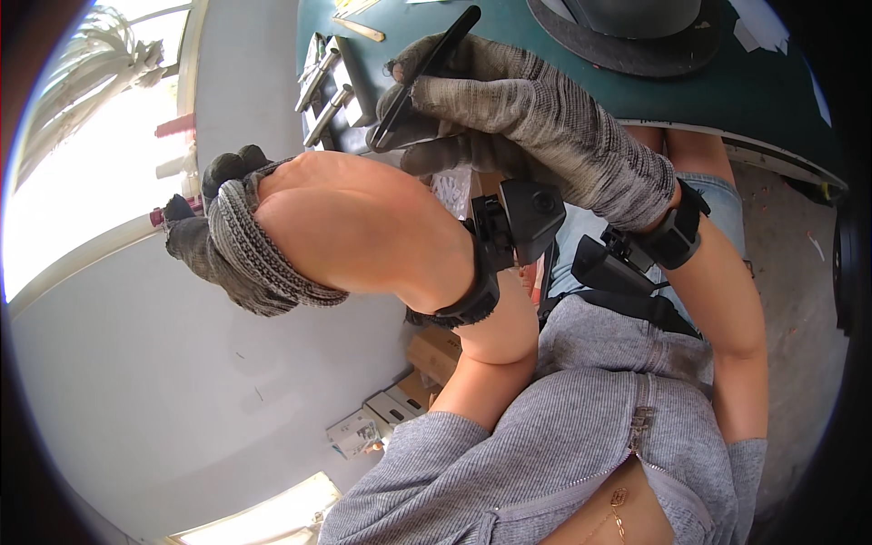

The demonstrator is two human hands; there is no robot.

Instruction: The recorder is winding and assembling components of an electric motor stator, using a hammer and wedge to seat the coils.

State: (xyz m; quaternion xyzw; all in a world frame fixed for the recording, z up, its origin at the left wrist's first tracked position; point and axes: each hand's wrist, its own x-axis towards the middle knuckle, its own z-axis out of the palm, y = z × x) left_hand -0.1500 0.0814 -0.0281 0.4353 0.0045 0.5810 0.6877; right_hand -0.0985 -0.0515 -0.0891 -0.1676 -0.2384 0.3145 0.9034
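My right hand (509,104), in a grey striped knit glove with darker fingers, grips a thin black flat object like a phone (425,80), seen nearly edge-on and tilted. On my left hand (309,222), the grey glove (259,250) is bunched over the fingers, leaving the heel of the hand and the wrist bare. Its dark fingertips and thumb stick out apart, with nothing seen between them; the inner side of the fingers is partly hidden. Both wrists carry black straps with small camera units, the left unit (527,222) and the right unit (618,263).
A dark green table (581,95) lies ahead, with metal cylinder parts (329,113), a wooden-handled tool (359,29) and a round black base (627,45) on it. A white wall (182,372) and a bright window (91,118) stand at left. Cardboard boxes (434,352) sit below.
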